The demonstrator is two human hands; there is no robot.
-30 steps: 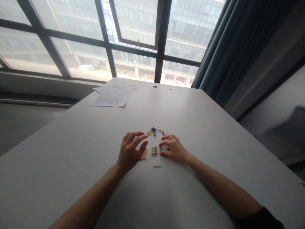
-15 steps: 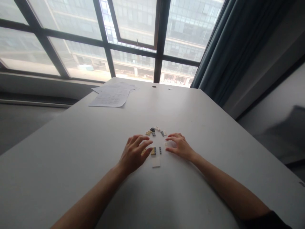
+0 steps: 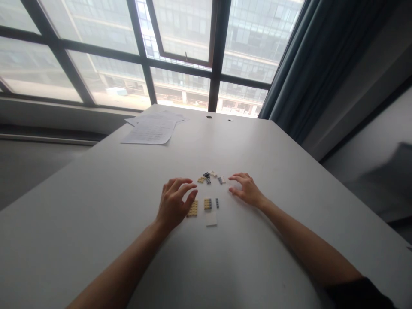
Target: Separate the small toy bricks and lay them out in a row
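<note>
My left hand [image 3: 175, 201] is open with fingers apart, partly covering a tan studded building plate [image 3: 192, 208]. Right of it lies a tan and dark grey studded block [image 3: 207, 204], then a narrow dark grey strip [image 3: 217, 203]. A flat white tile [image 3: 211, 219] lies closer to me. On the right, my right hand [image 3: 246, 189] hovers low with thumb and fingers apart; whether a pale piece sits between them I cannot make out. Nearest to its fingertips are a white studded piece [image 3: 224, 180] and a grey one [image 3: 220, 180].
Farther back lie small loose bricks: tan [image 3: 201, 179], black [image 3: 206, 174], grey [image 3: 208, 181] and white [image 3: 213, 174]. Printed papers [image 3: 149, 131] rest at the far left of the white table [image 3: 257, 257]. Windows and a blue curtain [image 3: 299, 77] stand beyond.
My hands have moved apart. The left went left, uncovering more of the tan plate; the right went right and slightly away. A pale piece between my right fingertips no longer shows clearly.
</note>
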